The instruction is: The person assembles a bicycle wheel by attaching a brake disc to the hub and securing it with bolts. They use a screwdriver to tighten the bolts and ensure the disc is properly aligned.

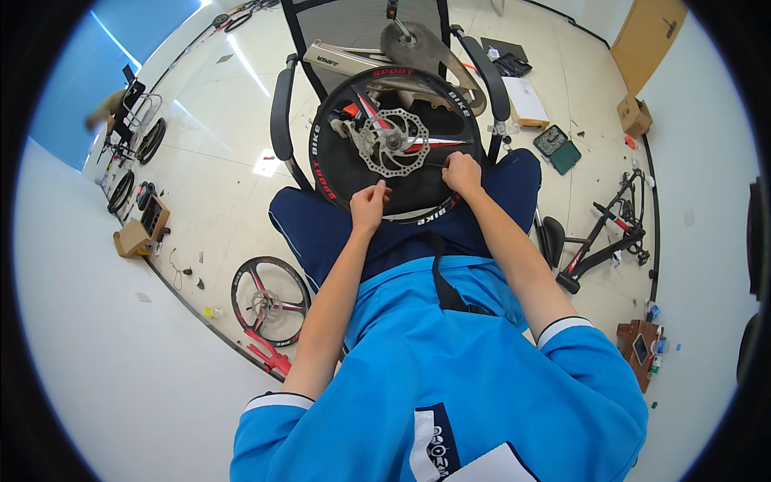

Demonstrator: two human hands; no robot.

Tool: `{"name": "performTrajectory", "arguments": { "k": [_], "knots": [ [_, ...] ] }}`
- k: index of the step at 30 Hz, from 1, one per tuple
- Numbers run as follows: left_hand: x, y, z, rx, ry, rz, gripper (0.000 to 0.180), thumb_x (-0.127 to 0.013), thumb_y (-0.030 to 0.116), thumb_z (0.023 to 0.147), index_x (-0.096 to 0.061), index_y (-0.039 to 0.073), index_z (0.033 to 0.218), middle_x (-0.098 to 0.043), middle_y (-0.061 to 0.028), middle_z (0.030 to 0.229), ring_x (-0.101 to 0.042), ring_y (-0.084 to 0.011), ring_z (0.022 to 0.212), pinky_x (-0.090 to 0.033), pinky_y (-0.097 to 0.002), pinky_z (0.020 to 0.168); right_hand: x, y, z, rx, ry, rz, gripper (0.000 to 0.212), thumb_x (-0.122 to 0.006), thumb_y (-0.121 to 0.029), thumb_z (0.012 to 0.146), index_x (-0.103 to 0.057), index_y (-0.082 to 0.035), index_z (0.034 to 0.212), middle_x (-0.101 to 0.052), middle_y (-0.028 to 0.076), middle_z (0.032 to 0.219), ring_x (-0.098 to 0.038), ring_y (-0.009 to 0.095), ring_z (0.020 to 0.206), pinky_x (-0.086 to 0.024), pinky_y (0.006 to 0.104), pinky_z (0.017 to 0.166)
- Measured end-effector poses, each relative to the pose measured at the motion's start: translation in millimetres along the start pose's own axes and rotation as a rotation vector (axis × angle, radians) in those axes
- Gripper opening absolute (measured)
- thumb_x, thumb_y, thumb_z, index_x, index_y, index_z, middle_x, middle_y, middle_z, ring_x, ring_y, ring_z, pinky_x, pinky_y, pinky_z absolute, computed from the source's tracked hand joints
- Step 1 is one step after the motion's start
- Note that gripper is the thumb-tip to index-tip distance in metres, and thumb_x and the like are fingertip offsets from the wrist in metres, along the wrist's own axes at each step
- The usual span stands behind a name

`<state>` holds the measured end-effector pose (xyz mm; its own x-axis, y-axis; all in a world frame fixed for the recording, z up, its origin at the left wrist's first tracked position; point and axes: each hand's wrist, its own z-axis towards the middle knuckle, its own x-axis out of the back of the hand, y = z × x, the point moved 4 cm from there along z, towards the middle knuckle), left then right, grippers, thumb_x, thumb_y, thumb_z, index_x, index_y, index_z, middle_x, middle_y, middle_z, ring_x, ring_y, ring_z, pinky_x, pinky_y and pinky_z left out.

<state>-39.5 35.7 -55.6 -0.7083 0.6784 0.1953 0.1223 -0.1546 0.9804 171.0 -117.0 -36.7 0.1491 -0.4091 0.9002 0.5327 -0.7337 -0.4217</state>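
Note:
A black bicycle wheel (pixel 320 136) with red and white lettering lies across a chair in front of my knees. At its hub sits a silver disc brake rotor (pixel 411 161) with cut-out holes. Close to the rotor's lower right, my right hand (pixel 463 174) is closed, and a thin dark rod (pixel 434 165) sticks out from its fingers toward the rotor. My left hand (pixel 370 206) is at the wheel's near side, just below the rotor, fingers pinched together; whatever they hold is hidden. A silver brake caliper (pixel 345 131) shows at the rotor's left.
Black armrests (pixel 282 112) flank the wheel, with a bike frame and crank (pixel 407 38) behind it. A second wheel (pixel 238 291) and red fork (pixel 265 353) lie left; a green tool case (pixel 567 154) and black frame (pixel 601 241) right. Someone (pixel 108 108) is at far left.

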Motion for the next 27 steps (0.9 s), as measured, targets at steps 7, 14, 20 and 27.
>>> {"name": "performTrajectory", "arguments": {
  "k": [7,14,20,27],
  "knots": [
    [-22,26,-22,-0.196,-0.133,0.199,0.025,-0.070,0.022,0.089,-0.073,-0.002,0.092,-0.071,-0.0080,0.072,-0.065,-0.0121,0.065,-0.051,-0.0270,0.063,-25,14,-35,-0.032,-0.129,0.586,0.023,-0.079,-0.022,0.073,-0.076,-0.002,0.082,-0.070,0.013,0.067,-0.067,0.019,0.062,-0.052,0.0327,0.061],
    [-42,26,-35,-0.224,-0.324,0.194,0.024,-0.073,0.016,0.087,-0.073,0.000,0.105,-0.075,-0.0142,0.091,-0.071,-0.0160,0.077,-0.055,-0.0285,0.070,-25,-14,-82,-0.022,-0.448,0.926,0.016,-0.071,-0.012,0.086,-0.075,0.002,0.094,-0.063,-0.003,0.069,-0.047,0.004,0.054,-0.037,0.0227,0.049],
    [-36,26,-32,-0.232,-0.304,0.170,0.020,-0.073,0.010,0.086,-0.074,-0.001,0.102,-0.075,-0.0114,0.088,-0.071,-0.0140,0.076,-0.055,-0.0261,0.069,-12,-24,-88,-0.302,-0.709,1.078,0.020,-0.068,-0.021,0.092,-0.070,-0.002,0.097,-0.044,-0.008,0.057,-0.032,0.003,0.046,-0.023,0.0239,0.043],
    [-36,15,-30,-0.127,-0.333,0.079,0.013,-0.070,0.006,0.085,-0.071,-0.003,0.095,-0.073,-0.0090,0.081,-0.070,-0.0117,0.073,-0.055,-0.0248,0.067,-13,-25,-91,-0.315,-0.757,1.126,0.023,-0.063,-0.027,0.096,-0.068,-0.004,0.095,-0.032,-0.009,0.055,-0.025,0.004,0.045,-0.019,0.0243,0.044]
  ]
}}
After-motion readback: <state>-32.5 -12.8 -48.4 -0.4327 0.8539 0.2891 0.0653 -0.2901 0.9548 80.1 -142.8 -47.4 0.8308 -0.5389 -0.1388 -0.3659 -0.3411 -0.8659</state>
